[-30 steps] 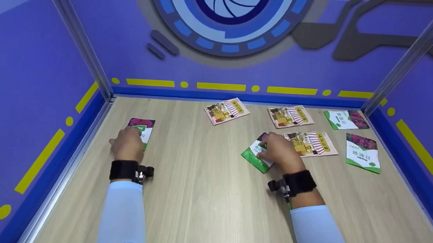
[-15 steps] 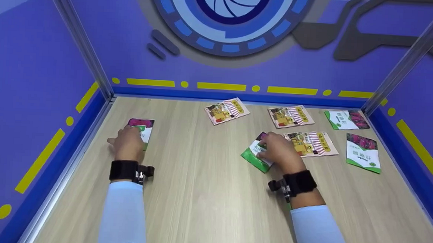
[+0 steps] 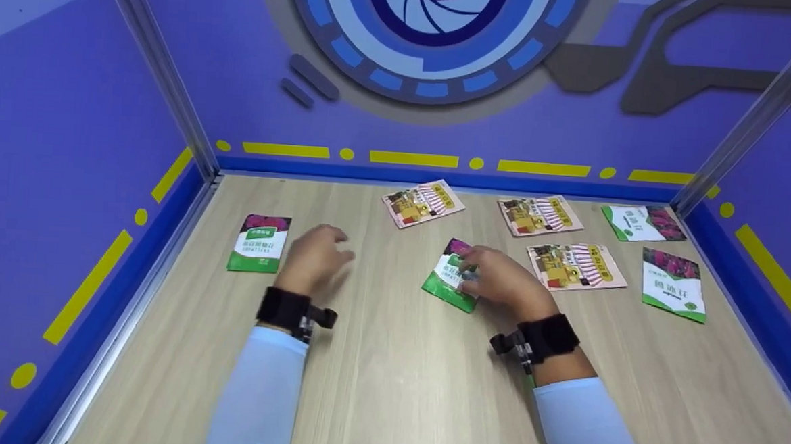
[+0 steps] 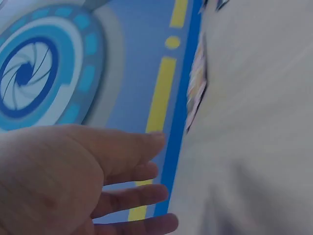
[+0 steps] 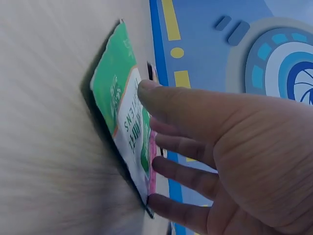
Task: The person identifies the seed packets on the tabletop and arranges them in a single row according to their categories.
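My left hand [image 3: 316, 258] hovers above the table with nothing in it, its fingers spread and loosely bent. Just left of it lies a green-and-white seed packet [image 3: 259, 245] with magenta flowers along its top. My right hand [image 3: 504, 278] pinches a similar seed packet [image 3: 450, 279] by its right side. In the right wrist view, the thumb rests against this seed packet [image 5: 129, 112], and the other fingertips reach its flowered end. A shadow runs under its edge; whether it is fully off the table I cannot tell.
Pink packets with striped awnings lie at the back middle [image 3: 423, 203], back right [image 3: 540, 215] and beside the right hand [image 3: 577, 267]. Two white-green flower packets sit far right, one behind [image 3: 644, 223], one nearer [image 3: 674, 284]. Purple panels [image 3: 40, 163] wall the wooden table [image 3: 387, 384].
My left hand has let go of the left seed packet and moved right, leaving it flat on the table. My right hand has shifted its seed packet slightly left, away from the pink one.
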`<state>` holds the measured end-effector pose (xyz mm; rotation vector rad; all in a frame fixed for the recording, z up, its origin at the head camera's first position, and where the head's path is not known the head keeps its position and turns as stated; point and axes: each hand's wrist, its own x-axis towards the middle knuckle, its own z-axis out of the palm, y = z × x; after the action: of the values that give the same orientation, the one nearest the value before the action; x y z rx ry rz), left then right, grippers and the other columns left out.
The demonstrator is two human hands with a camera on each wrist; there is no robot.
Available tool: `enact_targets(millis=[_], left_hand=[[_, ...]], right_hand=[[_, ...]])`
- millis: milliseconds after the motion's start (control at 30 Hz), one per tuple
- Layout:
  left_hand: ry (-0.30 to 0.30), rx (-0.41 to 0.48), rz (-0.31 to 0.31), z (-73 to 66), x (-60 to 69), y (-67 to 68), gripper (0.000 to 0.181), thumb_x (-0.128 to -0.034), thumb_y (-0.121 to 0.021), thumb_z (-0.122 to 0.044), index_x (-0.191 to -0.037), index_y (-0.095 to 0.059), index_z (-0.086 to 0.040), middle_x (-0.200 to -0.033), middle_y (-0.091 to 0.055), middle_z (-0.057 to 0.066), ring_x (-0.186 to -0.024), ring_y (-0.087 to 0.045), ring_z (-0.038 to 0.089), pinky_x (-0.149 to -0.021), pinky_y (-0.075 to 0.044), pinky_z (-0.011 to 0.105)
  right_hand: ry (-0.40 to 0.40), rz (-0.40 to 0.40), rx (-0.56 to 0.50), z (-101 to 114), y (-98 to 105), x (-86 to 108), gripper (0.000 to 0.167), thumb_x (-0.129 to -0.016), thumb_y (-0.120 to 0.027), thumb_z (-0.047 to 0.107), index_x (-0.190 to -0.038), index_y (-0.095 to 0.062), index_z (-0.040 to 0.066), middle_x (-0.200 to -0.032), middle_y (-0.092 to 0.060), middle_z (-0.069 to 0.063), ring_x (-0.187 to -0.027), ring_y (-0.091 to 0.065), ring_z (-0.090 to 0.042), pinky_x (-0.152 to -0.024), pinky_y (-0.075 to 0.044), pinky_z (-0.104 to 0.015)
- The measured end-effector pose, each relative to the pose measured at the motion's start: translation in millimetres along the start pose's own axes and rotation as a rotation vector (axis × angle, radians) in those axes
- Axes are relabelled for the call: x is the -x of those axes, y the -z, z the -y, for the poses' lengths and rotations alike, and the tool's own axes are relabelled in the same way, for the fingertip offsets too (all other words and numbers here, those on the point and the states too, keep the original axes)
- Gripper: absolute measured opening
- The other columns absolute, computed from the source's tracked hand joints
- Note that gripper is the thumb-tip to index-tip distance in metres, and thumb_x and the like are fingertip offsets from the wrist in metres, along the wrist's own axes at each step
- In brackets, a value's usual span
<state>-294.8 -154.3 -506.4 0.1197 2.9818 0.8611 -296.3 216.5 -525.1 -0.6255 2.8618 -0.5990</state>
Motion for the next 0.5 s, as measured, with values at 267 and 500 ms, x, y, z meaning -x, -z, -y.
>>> enact_targets(millis=[267,500], left_hand=[[-0.201,-0.192,0.010,-50.9,-1.0,-44.9,0.046,-0.0901,-0.073,-0.037,-0.132,-0.067,-0.019,-0.129,-0.059,0.002,-0.121,-0.054,0.027,-0.098,-0.045,0.051],[-0.396,-0.309,0.085,-88.0,4.4,-75.6,0.042,-0.0910,-0.070,-0.040,-0.129,-0.069,-0.021,-0.133,-0.058,-0.001,-0.120,-0.054,0.024,-0.094,-0.046,0.055]], right_hand=[[-0.090,-0.033,-0.029,2.8,4.8,4.5,0.044,-0.081,-0.085,0.034,-0.119,-0.074,0.016,-0.136,-0.058,-0.001,-0.125,-0.054,-0.025,-0.106,-0.045,-0.048],[-0.117,-0.063,0.064,-2.4,6.4,9.0,0.049,-0.073,-0.090,0.036,-0.114,-0.075,0.013,-0.109,-0.063,-0.005,-0.093,-0.058,-0.023,-0.086,-0.052,-0.045]])
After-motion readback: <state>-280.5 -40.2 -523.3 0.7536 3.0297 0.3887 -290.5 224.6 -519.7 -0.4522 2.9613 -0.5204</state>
